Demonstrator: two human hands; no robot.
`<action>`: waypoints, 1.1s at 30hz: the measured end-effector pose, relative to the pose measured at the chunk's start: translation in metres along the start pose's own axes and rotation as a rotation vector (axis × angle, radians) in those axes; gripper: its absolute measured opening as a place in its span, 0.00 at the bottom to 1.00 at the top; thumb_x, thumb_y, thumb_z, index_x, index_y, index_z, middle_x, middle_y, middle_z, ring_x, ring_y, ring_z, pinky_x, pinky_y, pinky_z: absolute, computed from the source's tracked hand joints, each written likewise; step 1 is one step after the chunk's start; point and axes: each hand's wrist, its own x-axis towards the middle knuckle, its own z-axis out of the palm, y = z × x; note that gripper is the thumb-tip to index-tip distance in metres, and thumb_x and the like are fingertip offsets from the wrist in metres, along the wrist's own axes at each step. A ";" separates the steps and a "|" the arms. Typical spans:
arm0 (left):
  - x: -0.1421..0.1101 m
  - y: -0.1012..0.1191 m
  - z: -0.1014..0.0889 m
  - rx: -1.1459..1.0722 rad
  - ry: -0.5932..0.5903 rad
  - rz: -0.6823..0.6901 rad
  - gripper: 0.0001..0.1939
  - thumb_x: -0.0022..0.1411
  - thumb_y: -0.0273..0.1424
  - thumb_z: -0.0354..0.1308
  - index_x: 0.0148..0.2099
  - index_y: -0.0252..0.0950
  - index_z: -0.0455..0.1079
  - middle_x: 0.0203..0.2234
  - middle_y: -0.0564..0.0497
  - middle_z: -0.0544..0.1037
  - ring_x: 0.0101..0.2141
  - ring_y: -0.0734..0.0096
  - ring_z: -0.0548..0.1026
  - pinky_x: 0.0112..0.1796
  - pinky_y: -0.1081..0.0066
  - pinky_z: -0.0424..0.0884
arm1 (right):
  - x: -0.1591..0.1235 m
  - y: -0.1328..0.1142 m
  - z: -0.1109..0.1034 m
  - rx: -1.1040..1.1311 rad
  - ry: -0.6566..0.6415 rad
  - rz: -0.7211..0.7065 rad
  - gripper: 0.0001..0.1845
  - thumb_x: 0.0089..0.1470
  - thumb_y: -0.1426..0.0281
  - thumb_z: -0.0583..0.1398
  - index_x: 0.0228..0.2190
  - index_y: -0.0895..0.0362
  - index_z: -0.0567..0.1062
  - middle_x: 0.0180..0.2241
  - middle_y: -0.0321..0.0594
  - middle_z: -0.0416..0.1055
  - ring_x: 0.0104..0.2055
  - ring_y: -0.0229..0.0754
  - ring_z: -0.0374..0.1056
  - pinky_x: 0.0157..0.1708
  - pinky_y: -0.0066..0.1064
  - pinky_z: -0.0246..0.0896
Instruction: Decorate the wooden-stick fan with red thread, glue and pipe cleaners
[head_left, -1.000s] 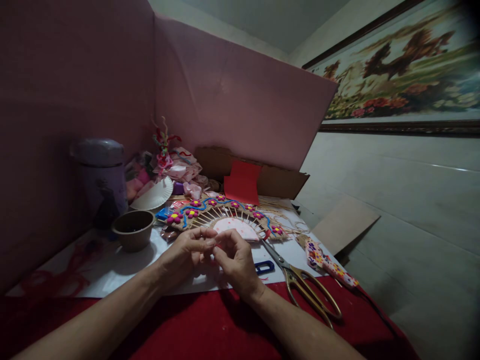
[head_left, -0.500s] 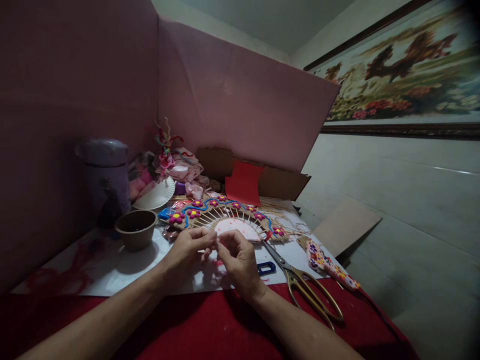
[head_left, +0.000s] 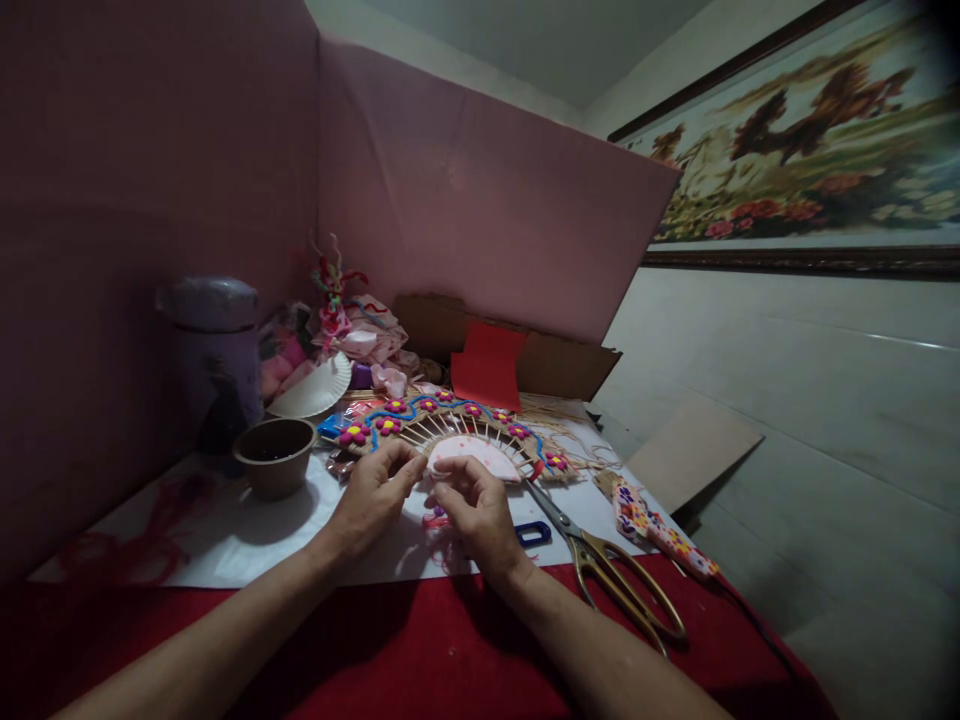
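My left hand (head_left: pixel 382 498) is closed, thumb against forefinger, over the white paper. What its fingertips hold, if anything, is too small to make out. A little to its right, my right hand (head_left: pixel 480 510) is bent in a loose pinch, and its grip is unclear too. Pink-red strands (head_left: pixel 439 535) lie below and between the hands. Just behind the fingertips is an arched burlap craft (head_left: pixel 442 402) with magenta flowers, a wavy blue cord and thin sticks fanning out from a dotted white half-circle (head_left: pixel 476 457). A dark blue looped handle (head_left: pixel 534 534) sits beside my right hand.
Large gold-handled scissors (head_left: pixel 611 575) lie at the right, with a flower-patterned corded tool (head_left: pixel 660 528) beyond. On the left stand a brown bowl (head_left: pixel 275 465) and a lilac flask (head_left: pixel 217 370). Red paper (head_left: pixel 487 368) leans on cardboard (head_left: pixel 562 365) at the back.
My hands were fingertip to fingertip and have drawn apart, the left one moving left. The pink-red strands between them now show more. The view has shifted slightly.
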 end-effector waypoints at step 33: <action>0.000 0.002 0.000 0.178 0.002 0.259 0.10 0.61 0.32 0.52 0.28 0.35 0.65 0.26 0.52 0.67 0.30 0.71 0.65 0.31 0.70 0.61 | 0.005 -0.003 -0.004 -0.294 -0.065 -0.239 0.03 0.46 0.70 0.61 0.24 0.56 0.75 0.28 0.36 0.67 0.29 0.37 0.61 0.33 0.30 0.58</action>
